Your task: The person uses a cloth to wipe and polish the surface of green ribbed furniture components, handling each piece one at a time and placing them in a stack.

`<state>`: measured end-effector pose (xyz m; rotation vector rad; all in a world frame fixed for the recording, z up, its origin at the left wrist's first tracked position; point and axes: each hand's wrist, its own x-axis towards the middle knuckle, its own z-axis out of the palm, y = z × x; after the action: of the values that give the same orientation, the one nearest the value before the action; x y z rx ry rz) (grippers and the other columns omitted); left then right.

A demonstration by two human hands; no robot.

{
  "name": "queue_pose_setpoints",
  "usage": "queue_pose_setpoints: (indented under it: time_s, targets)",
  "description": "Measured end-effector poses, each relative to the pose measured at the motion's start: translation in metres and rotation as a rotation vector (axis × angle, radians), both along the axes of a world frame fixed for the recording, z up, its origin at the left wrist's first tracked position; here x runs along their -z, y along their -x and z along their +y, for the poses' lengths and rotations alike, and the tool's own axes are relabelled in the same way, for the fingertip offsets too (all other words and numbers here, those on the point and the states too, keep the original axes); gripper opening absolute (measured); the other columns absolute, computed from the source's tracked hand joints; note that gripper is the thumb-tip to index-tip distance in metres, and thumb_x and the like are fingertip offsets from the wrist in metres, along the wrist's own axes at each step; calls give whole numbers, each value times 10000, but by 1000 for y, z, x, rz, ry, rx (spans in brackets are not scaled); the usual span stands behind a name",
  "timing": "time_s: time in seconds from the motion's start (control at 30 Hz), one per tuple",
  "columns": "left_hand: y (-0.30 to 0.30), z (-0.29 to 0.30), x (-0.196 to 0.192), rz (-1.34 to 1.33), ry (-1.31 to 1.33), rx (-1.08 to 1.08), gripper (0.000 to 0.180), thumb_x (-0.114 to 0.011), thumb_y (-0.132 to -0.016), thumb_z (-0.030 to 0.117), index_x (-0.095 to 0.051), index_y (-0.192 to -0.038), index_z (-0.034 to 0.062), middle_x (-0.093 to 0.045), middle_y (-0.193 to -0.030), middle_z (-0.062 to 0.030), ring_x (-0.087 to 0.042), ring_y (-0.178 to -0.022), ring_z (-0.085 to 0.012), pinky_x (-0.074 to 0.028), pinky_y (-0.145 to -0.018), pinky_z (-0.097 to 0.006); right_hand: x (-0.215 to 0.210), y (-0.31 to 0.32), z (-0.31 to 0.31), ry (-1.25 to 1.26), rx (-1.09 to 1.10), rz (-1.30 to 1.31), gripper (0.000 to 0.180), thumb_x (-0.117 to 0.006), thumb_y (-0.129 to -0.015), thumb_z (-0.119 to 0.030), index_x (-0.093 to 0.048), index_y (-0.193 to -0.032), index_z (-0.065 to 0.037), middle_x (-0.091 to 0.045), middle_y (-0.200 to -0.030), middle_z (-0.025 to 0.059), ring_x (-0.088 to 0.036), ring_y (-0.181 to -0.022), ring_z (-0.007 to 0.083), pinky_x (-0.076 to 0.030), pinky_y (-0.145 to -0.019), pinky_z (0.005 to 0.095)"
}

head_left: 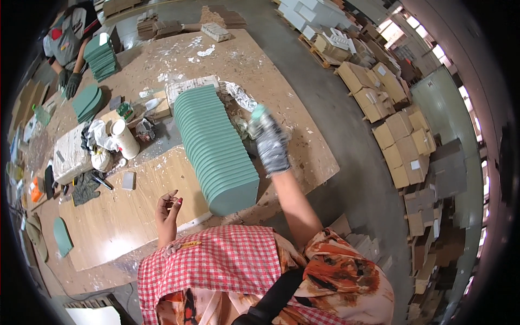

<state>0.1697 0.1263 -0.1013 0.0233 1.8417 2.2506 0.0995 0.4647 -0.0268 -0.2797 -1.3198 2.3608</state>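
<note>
Running down the middle of the cluttered worktable (244, 62), here's a long row of green panels (214, 143), rounded ends overlapping like slices, the nearest one facing us in full! On its right side, the gloved right hand (269, 142) stretches out beside the row, badly blurred; a pale green patch shows at its fingertips, and I can't tell whether it's gripping something or not. Over to the left, the bare left hand (169, 210) sits above the wood-grain board (138, 211), near the row's close end, fingers loosely bent, thumb apart, nothing in it. Behind the row there's a white block (181, 86), with crumpled plastic (240, 97) just beside it. A white cylinder (125, 140) stands left of the row, and at top left, a co-worker (67, 40) in dark gloves is beside a stack of green pieces (101, 58).
</note>
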Motion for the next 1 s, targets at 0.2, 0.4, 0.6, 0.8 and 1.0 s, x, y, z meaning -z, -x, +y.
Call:
queue_pose_setpoints:
  time_s: [0.2, 0.4, 0.6, 0.8, 1.0]
  targets:
    - [2, 18, 5, -5, 12, -101, 268, -593, -958, 79, -581, -1213, -1, -560, -989, -4, -519, -917, -82, -441, -871, -222, -37, 83, 103, -885, 51, -115, 307, -592, -916, -23, -596, -1215, 49, -644, -1201, 110, -632, -1059, 187, -531, -927, 302]
    - [0, 54, 1, 22, 55, -168, 278, -576, -964, 115, -586, -1227, 26, -595, -971, 20, -531, -890, -60, -388, -752, -193, 69, 200, 202, -1441, -238, -402, 390, -731, -813, -284, -689, -1097, -21, -697, -1114, 134, -666, -1010, 211, -515, -901, 335]
    - [-7, 78, -5, -25, 37, -299, 277, -568, -964, 99, -583, -1226, 8, -610, -987, 1, -535, -891, -70, -399, -767, -205, 126, 252, 192, -2272, -484, -736, 506, -690, -746, -482, -716, -1072, -96, -683, -1107, 156, -652, -1012, 339, -521, -893, 403]
    - [-18, 73, 2, -51, 57, -410, 274, -557, -959, 68, -580, -1222, -2, -609, -985, -4, -527, -881, -76, -395, -757, -198, 147, 264, 202, -2338, -599, -603, 350, -682, -714, -329, -740, -932, -61, -691, -977, 200, -676, -895, 369, -537, -816, 447]
    - [-21, 70, 4, -59, 57, -423, 254, -584, -941, 25, -586, -1194, -4, -585, -1004, -30, -535, -940, -96, -437, -890, -240, 141, 257, 192, -2328, -701, -653, 417, -690, -712, -394, -738, -983, -81, -681, -1021, 211, -675, -923, 345, -535, -827, 435]
